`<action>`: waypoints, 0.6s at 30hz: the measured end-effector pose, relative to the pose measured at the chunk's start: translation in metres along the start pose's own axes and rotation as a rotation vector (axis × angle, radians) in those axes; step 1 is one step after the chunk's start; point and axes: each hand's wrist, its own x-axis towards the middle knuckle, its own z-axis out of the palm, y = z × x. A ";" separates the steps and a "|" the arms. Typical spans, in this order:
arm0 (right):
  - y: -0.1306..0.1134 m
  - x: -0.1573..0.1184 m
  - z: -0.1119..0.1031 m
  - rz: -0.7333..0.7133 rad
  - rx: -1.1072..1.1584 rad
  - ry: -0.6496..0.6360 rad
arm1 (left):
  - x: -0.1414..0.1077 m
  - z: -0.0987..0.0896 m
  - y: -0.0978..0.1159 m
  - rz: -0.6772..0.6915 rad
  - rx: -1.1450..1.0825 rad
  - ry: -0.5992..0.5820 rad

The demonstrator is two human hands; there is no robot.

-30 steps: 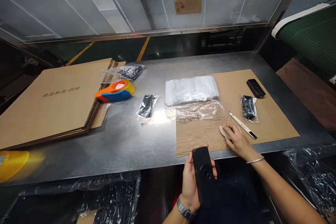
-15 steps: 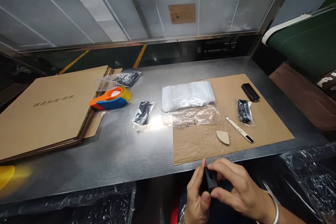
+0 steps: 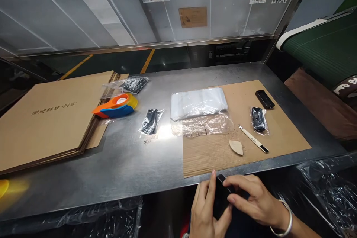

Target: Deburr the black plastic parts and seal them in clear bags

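Note:
Just off the table's front edge, a black rectangular part (image 3: 221, 193) is between my two hands. My left hand (image 3: 206, 206) is wrapped round it from the left, thumb on its lower end and index finger along its side. The thumb and index finger of my right hand (image 3: 253, 197) pinch its right side. On the cardboard sheet (image 3: 206, 160) beyond are a tan wedge-shaped piece (image 3: 236, 147), a pale tool marked A26 (image 3: 253, 139), a bagged black part (image 3: 259, 119) and a bare black part (image 3: 264, 99).
A stack of clear bags (image 3: 199, 103) overlaps the cardboard. Another bagged black part (image 3: 151, 122), an orange and blue tape dispenser (image 3: 115, 106) and flat cartons (image 3: 52, 115) are farther left on the metal table (image 3: 131, 167). A green conveyor (image 3: 320, 44) stands at right.
The black part has turned, so more of its broad dark face shows. My left hand has turned and shifted slightly left and down; my right fingers have moved along the part's side.

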 end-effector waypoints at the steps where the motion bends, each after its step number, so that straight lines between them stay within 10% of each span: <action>1: 0.001 0.001 -0.001 0.007 0.009 -0.012 | -0.001 0.001 -0.001 0.007 0.009 0.010; 12: 0.014 0.001 0.004 0.157 0.240 -0.015 | -0.005 0.005 -0.004 -0.080 -0.035 0.029; 18: 0.030 0.001 0.007 0.233 0.440 0.084 | 0.009 -0.005 -0.013 -0.464 -0.753 -0.300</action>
